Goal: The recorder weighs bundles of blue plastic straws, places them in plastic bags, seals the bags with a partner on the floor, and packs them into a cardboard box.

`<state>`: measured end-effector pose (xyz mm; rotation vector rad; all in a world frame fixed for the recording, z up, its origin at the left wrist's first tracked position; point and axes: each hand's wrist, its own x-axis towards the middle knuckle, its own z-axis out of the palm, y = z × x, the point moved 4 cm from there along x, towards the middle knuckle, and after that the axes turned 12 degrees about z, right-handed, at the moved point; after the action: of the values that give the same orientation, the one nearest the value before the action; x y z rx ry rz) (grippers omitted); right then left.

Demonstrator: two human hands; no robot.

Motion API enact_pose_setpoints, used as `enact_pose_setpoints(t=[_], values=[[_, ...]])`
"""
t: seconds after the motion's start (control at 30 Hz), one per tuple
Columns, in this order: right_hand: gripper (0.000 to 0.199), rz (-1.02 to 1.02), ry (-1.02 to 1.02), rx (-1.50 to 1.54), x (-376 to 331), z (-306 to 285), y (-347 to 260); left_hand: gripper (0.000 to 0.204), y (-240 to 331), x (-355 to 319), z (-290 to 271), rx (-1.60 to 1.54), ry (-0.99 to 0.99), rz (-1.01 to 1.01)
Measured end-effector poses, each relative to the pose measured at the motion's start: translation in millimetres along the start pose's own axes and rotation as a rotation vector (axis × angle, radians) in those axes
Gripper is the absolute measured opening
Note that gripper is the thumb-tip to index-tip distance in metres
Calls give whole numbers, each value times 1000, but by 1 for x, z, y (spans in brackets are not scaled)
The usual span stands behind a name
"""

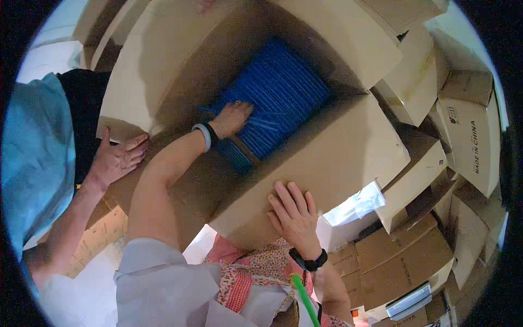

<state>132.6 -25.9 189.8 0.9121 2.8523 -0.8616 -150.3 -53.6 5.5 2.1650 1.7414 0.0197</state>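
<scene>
A large open cardboard box (pixel 190 71) stands before me with its flaps folded out. Down inside lies a dense bundle of thin blue strips (pixel 289 82), set in parallel rows; their exact kind is unclear. My left hand (pixel 234 119), with a pale band and a dark band at the wrist, reaches into the box. Its fingers curl at the near left part of the bundle, where several loose blue strips fan out beside it; the fingertips are partly hidden. With fingers spread, my right hand (pixel 294 215) rests flat on the near right flap (pixel 327 174).
At the left a co-worker in a teal shirt (pixel 38 147) lays a hand (pixel 117 158) on the box's left edge. Part of another hand (pixel 205 5) shows at the far edge. Stacked cardboard cartons (pixel 468 141) crowd the right side. A green strap (pixel 305 300) hangs before me.
</scene>
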Motion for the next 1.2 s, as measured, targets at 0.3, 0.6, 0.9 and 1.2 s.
enact_pose_setpoints(t=[0.3,0.6,0.9,1.2], values=[[38,5,1,21,-2,1,3,45,38,-7,8,-142,-604,111],[40,-19,23,-6,-4,3,2,39,28,-15,43,-84,-446,228],[39,6,30,-2,-4,6,7,31,5,20,10,-60,-60,-17],[38,9,73,-7,-7,7,15,29,26,21,-11,-73,-90,107]])
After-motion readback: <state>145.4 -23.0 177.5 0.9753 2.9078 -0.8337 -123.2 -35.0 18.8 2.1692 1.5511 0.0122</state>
